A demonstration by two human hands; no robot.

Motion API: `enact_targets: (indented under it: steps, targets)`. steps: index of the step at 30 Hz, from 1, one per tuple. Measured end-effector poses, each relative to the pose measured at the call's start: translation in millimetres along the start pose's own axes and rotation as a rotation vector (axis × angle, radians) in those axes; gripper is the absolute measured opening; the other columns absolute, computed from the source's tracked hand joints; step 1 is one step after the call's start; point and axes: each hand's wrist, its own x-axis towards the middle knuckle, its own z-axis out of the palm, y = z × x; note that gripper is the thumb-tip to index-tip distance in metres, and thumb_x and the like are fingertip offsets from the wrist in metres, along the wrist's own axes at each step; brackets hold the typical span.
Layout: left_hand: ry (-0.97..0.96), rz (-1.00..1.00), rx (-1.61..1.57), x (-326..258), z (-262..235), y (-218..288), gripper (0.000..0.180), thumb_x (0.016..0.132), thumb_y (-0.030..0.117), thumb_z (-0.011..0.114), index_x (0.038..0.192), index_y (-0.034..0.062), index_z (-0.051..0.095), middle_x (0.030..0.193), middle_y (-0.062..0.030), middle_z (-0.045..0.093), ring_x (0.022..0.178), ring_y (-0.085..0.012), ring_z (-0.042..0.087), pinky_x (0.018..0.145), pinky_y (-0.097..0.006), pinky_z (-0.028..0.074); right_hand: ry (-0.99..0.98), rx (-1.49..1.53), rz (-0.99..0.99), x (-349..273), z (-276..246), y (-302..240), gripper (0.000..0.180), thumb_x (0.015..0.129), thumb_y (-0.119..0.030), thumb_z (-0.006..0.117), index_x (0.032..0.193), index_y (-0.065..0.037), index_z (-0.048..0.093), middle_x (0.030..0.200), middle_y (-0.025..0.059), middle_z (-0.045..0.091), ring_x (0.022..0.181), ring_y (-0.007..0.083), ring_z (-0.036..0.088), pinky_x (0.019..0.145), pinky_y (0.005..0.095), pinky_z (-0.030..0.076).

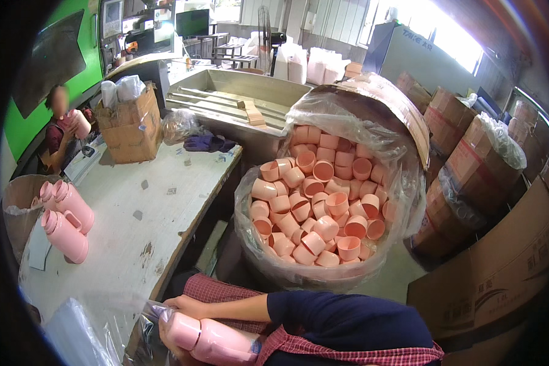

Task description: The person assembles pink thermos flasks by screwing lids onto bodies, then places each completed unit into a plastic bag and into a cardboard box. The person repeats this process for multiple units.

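At the near end of the desk (119, 207), the capped pink flask (224, 343) appears clamped at its cap by the right hand (188, 306) (the left hand's fingers cannot be told). It is best kept steady, clear film (113, 312) smoothed.

Pink flasks (75, 207) on whitish table (165, 210)

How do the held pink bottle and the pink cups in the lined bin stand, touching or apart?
Apart. The head view shows it: the bare forearm and checked cloth lie between the pink bottle and the pink cups.
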Motion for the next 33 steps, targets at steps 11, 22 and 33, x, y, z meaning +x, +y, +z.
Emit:
enact_targets:
  steps: [11, 22, 33]
  targets:
    - [-0.009, -0.099, -0.068, -12, -18, -18, 0.051, 0.089, 0.044, 0.067, 0.123, 0.0072, 0.058, 0.126, -0.0209, 0.057, 0.106, -0.0365, 0.059, 0.093, -0.051, 0.045, 0.288, 0.443, 0.193, 9, 11, 56, 0.024, 0.093, -0.013, 0.058, 0.109, 0.003, 0.067, 0.085, 0.0057, 0.069, 0.076, 0.0146, 0.063, 0.069, 0.0298, 0.05]
    - [-0.127, 0.133, 0.07, -112, -36, -77, 0.05, 0.093, 0.027, 0.066, 0.139, 0.0127, 0.05, 0.146, -0.0182, 0.044, 0.128, -0.0406, 0.046, 0.108, -0.045, 0.04, -0.176, -0.128, -0.055, -74, -49, -11, 0.045, 0.094, -0.039, 0.063, 0.078, 0.003, 0.065, 0.063, 0.0086, 0.058, 0.06, 0.0168, 0.055, 0.056, 0.0369, 0.043]
    - [-0.832, -0.446, -0.356, -124, -52, 62, 0.03, 0.088, 0.007, 0.069, 0.115, -0.0055, 0.064, 0.106, -0.0099, 0.071, 0.094, -0.0211, 0.065, 0.086, -0.031, 0.052, -0.438, 0.037, -0.394, -110, -42, -40, 0.016, 0.085, -0.012, 0.064, 0.091, 0.002, 0.068, 0.076, 0.0178, 0.064, 0.071, 0.0259, 0.063, 0.066, 0.0381, 0.049]
